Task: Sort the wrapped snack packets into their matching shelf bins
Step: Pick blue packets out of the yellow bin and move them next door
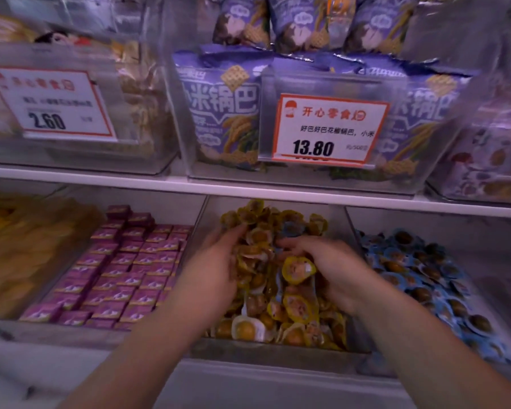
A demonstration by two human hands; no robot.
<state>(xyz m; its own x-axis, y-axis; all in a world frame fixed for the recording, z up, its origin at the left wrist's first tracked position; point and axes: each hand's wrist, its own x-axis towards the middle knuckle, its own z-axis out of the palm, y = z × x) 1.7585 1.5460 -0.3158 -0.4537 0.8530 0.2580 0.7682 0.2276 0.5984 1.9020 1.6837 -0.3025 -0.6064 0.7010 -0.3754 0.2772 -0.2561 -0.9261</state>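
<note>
Both my hands are inside the middle clear bin (278, 354) on the lower shelf, which is heaped with yellow-wrapped snack packets (278, 308). My left hand (216, 267) lies against the left side of the heap, fingers spread and pressed into the packets. My right hand (328, 270) curls over the heap's right side, its fingers closed around a yellow packet (298, 270). A blue-wrapped packet (291, 230) sits among the yellow ones near the top of the heap. The image is blurred by motion.
To the right is a bin of blue-wrapped packets (419, 276); to the left are purple boxed packets (121, 270) and a bin of yellow snacks (21, 249). The upper shelf (248, 187) holds clear bins of purple bags (227, 113) with price tags (328, 128).
</note>
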